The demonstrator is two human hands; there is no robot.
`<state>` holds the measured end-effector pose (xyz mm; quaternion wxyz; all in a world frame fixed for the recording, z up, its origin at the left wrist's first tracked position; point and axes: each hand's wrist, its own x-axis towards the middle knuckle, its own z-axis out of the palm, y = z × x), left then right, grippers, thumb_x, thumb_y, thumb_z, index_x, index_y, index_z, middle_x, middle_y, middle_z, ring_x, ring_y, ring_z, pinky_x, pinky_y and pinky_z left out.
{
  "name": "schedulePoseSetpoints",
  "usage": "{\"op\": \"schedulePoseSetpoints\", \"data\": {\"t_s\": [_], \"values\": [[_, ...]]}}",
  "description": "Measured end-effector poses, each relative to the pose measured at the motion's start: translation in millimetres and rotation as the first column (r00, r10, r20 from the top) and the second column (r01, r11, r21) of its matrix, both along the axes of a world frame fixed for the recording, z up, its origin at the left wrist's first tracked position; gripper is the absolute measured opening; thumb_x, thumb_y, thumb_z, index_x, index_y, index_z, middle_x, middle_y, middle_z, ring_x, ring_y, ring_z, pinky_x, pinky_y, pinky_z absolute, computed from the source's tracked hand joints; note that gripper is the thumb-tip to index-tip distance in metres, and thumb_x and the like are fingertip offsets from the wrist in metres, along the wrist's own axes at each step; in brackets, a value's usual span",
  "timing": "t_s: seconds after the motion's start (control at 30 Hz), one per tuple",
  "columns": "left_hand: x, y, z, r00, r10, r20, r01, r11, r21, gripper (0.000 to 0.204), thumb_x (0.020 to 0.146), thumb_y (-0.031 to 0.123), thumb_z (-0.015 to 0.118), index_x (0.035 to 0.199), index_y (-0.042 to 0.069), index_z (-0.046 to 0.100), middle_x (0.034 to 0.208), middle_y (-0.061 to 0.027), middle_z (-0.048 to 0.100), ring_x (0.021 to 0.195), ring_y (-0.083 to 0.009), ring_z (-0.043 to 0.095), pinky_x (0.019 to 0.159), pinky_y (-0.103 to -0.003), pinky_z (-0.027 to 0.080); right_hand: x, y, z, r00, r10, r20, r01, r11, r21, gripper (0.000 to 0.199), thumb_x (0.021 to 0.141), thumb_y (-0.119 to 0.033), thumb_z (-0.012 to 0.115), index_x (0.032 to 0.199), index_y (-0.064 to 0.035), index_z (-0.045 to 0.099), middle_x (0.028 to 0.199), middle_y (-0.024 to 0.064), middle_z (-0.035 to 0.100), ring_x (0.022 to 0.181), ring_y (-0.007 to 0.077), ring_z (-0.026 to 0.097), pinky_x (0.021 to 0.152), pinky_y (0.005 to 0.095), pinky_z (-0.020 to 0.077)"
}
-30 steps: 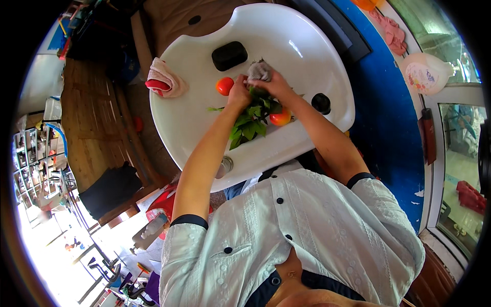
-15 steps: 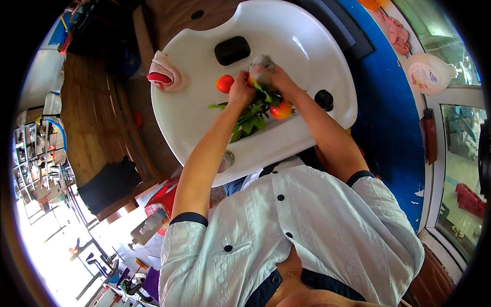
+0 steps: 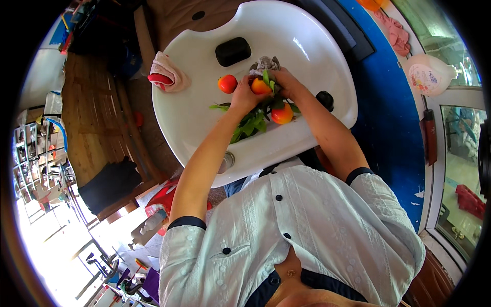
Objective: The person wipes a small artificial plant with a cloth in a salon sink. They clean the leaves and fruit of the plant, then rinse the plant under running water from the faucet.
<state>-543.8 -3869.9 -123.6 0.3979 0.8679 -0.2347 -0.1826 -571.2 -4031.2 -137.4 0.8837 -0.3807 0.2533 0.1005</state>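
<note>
Over a white basin (image 3: 197,110), both my hands work at a leafy branch bearing round red-orange fruits. My left hand (image 3: 244,97) is closed around the middle fruit (image 3: 261,86). A crumpled grey cloth (image 3: 266,65) is gripped in my right hand (image 3: 289,84), against the far side of that fruit. Another fruit (image 3: 227,84) sticks out to the left of my left hand. A yellow-red fruit (image 3: 282,113) hangs nearer to me, below my right hand. Green leaves (image 3: 250,124) droop toward the basin's near wall. My fingers partly hide the stems.
A pink towel (image 3: 166,74) drapes over the basin's left rim. Inside the basin are a black pad (image 3: 233,51) and a black round piece (image 3: 324,100). A wooden bench (image 3: 92,117) stands at left; a blue surface (image 3: 383,128) lies at right, with a whitish bottle (image 3: 428,74) beyond.
My right hand and the grey cloth have shifted slightly, uncovering the middle fruit and a leaf. The left fruit has moved a little to the right.
</note>
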Motion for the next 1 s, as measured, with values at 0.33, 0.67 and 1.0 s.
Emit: {"op": "schedulePoseSetpoints", "data": {"t_s": [0.33, 0.67, 1.0], "values": [[-1.6, -15.3, -43.1, 0.88, -0.115, 0.461, 0.008, 0.974, 0.227, 0.066, 0.059, 0.029, 0.077, 0.111, 0.003, 0.045, 0.109, -0.0145, 0.056, 0.102, -0.0275, 0.054, 0.086, -0.035, 0.043, 23.1, -3.3, 41.6, 0.819, 0.571, 0.047, -0.385, 0.609, -0.693, 0.049, 0.07, -0.029, 0.072, 0.108, -0.0005, 0.057, 0.097, 0.0089, 0.062, 0.082, 0.0179, 0.059, 0.075, 0.0294, 0.0463], [-21.4, -21.2, 9.7, 0.955, 0.296, -0.028, -0.294, 0.954, 0.06, 0.079, 0.049, 0.032, 0.083, 0.105, -0.001, 0.039, 0.1, -0.0169, 0.057, 0.095, -0.0312, 0.056, 0.082, -0.036, 0.045, 40.8, -2.2, 14.5, 0.896, 0.419, -0.148, -0.321, 0.378, -0.868, 0.034, 0.065, -0.017, 0.069, 0.092, 0.0014, 0.061, 0.084, 0.0127, 0.064, 0.077, 0.0227, 0.061, 0.07, 0.0348, 0.0463], [-7.5, -5.8, -0.6, 0.922, 0.218, -0.321, -0.287, 0.939, -0.187, 0.058, 0.061, 0.015, 0.078, 0.108, 0.0, 0.048, 0.1, -0.0112, 0.058, 0.092, -0.0176, 0.057, 0.081, -0.028, 0.045, -7.4, -20.1, 8.5, 0.958, 0.285, 0.033, -0.281, 0.954, -0.101, 0.033, 0.079, -0.021, 0.065, 0.103, -0.0008, 0.055, 0.093, 0.0081, 0.061, 0.081, 0.0176, 0.061, 0.07, 0.0317, 0.0521]]}}
